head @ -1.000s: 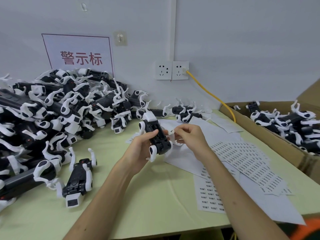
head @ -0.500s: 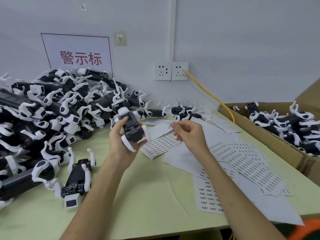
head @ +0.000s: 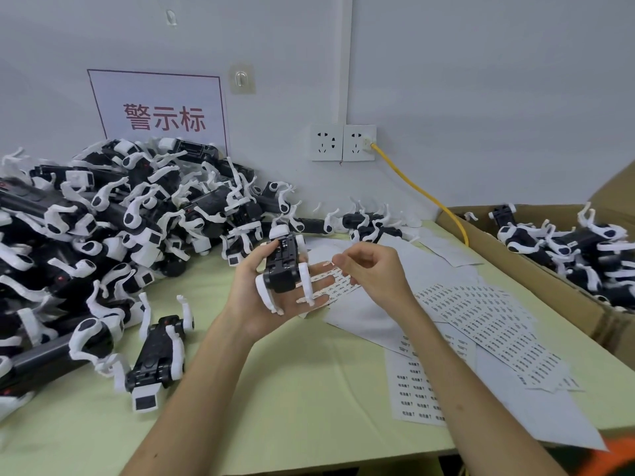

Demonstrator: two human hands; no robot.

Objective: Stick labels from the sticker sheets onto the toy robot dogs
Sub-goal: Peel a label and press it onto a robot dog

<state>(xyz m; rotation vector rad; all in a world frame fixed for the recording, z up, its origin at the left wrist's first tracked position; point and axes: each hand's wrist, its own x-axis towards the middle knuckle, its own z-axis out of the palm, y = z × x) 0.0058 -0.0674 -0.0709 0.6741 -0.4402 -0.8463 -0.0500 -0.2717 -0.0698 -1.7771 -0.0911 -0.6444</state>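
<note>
The pale green table [head: 309, 389] runs in front of me. Its left side is heaped with a pile of black-and-white dogs [head: 120, 228], and one loose dog [head: 159, 352] lies on its back just in front of the pile. At the right edge a cardboard box [head: 536, 280] holds more dogs. Between the two, the sticker sheets [head: 488, 324] overlap on the table under and beyond my right arm.

My left hand [head: 261, 304] is palm up above the table and holds the toy robot dog [head: 283, 266] belly-up, thumb against its side, fingers stretched beneath it. My right hand [head: 374, 273] hovers just beside it, its fingers curled, thumb and forefinger pinched together. Whether a label sits in that pinch is too small to tell.
</note>
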